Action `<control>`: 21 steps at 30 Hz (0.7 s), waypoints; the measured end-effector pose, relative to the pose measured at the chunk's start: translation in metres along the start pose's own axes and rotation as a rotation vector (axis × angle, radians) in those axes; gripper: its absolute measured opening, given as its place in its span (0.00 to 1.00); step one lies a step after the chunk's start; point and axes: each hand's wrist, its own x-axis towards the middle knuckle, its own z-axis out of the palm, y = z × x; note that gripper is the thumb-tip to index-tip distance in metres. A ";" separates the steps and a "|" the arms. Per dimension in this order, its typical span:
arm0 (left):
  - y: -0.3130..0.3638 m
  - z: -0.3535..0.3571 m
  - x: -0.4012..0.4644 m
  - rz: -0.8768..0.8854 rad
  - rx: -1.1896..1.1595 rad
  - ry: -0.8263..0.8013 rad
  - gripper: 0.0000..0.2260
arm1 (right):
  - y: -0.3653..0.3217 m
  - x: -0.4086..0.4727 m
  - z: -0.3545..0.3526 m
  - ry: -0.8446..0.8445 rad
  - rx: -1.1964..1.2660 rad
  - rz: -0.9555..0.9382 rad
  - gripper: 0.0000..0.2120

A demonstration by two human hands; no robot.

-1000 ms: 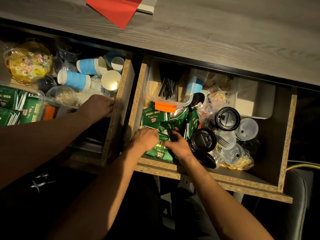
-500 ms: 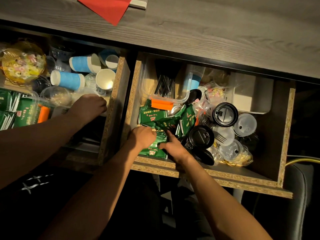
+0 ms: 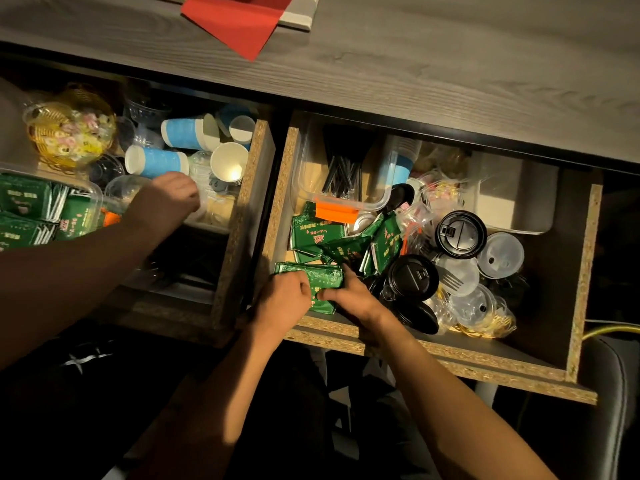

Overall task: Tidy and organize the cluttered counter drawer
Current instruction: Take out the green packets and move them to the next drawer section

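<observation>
The open right drawer (image 3: 450,355) holds a jumble. At its front left corner my left hand (image 3: 284,301) and my right hand (image 3: 351,299) both grip a small stack of green foil packets (image 3: 325,277) from either side. More loose green packets (image 3: 318,233) lie just behind the stack. A clear tub with an orange clip (image 3: 346,188) sits at the back left with black cutlery inside. Black cup lids (image 3: 460,233) and clear lids (image 3: 500,251) are piled to the right of my hands.
Another person's hand (image 3: 166,199) reaches into the left drawer among blue paper cups (image 3: 156,161), a gold candy basket (image 3: 69,129) and a tub of green packets (image 3: 34,209). A white box (image 3: 512,195) sits back right. A red sheet (image 3: 239,19) lies on the countertop.
My hands have drawn the green packets together into a tighter stack at the drawer's front corner. The other person's hand has shifted slightly toward the blue cups.
</observation>
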 end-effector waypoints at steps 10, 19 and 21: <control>0.009 0.002 0.004 0.162 0.203 0.103 0.19 | -0.005 -0.009 0.001 0.035 -0.091 -0.002 0.38; 0.020 -0.004 -0.005 0.160 0.098 0.160 0.19 | -0.003 -0.054 -0.026 0.532 -0.030 -0.271 0.07; 0.037 -0.010 -0.002 0.157 -0.080 0.209 0.19 | -0.005 -0.055 -0.040 0.701 -0.021 -0.343 0.07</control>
